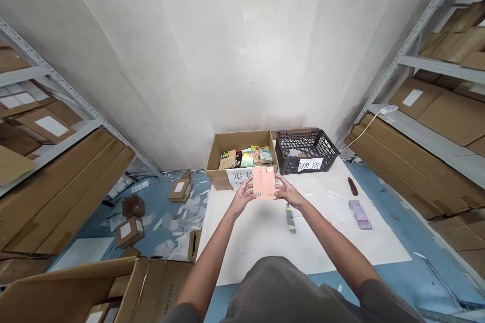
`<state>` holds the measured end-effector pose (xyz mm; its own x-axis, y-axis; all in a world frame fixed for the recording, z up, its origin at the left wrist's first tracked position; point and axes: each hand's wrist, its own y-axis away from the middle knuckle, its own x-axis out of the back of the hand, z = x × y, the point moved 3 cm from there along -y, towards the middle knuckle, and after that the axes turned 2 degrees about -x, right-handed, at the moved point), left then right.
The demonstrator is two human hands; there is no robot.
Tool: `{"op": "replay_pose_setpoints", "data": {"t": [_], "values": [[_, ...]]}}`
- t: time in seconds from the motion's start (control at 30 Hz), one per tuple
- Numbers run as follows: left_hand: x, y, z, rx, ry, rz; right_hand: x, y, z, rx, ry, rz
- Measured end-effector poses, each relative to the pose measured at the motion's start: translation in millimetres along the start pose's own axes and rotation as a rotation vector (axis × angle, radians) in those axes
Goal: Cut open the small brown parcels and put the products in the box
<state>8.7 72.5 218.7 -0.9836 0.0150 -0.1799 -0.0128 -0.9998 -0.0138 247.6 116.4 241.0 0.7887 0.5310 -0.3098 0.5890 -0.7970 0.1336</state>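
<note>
Gripping the pink book [261, 182] by its side edges, the left hand [242, 197] and the right hand [287, 193] are closed on it from opposite sides, fingers at the lower half. It is held up on the near side of the cardboard box [219, 180], barcode face toward the wearer. It looks light and fairly stiff, flat enough for a two-edge hold; the smooth cover could slip a little, and the corners would probably crease if squeezed. Those side edges seem the best place to hold, leaving the print uncovered. Nearer the wearer than the box, a knife [290, 219] lies on the white table [242, 247]. Small books [247, 159] lie inside the box; just right of it stands a black crate [290, 165].
</note>
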Motion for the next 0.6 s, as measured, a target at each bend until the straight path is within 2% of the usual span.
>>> {"op": "replay_pose_setpoints", "data": {"t": [0.07,0.1,0.23,0.3,0.37,0.43,0.5,0.53,0.6], "values": [[-7.5,3.1,2.1,-0.059,-0.143,0.156,-3.9,1.8,-3.6,0.035,0.075,0.057],[-15.8,5.5,2.6,-0.09,-0.186,0.197,-7.8,2.6,-4.7,0.066,0.12,0.081],[-60.4,14.8,-0.9,-0.193,-0.126,0.121,-35.1,6.8,-3.8,0.23,0.339,0.058],[-67.8,16.5,-2.6,-0.206,-0.057,0.143,-45.3,8.5,-2.6,0.281,0.428,0.007],[-59.5,15.5,-1.6,-0.19,-0.001,0.176,-44.6,7.9,-3.5,0.283,0.454,-0.009],[-41.1,13.0,2.9,-0.155,0.043,0.152,-31.9,4.9,-7.6,0.257,0.425,0.088],[-21.2,11.0,9.9,-0.094,0.079,0.068,-15.5,0.9,-11.4,0.202,0.351,0.21],[-13.0,10.8,13.8,-0.057,0.097,0.015,-9.8,-1.1,-12.0,0.161,0.297,0.222],[-2.4,12.2,21.4,0.004,0.122,-0.073,-7.0,-4.7,-9.8,0.062,0.172,0.126]]}}
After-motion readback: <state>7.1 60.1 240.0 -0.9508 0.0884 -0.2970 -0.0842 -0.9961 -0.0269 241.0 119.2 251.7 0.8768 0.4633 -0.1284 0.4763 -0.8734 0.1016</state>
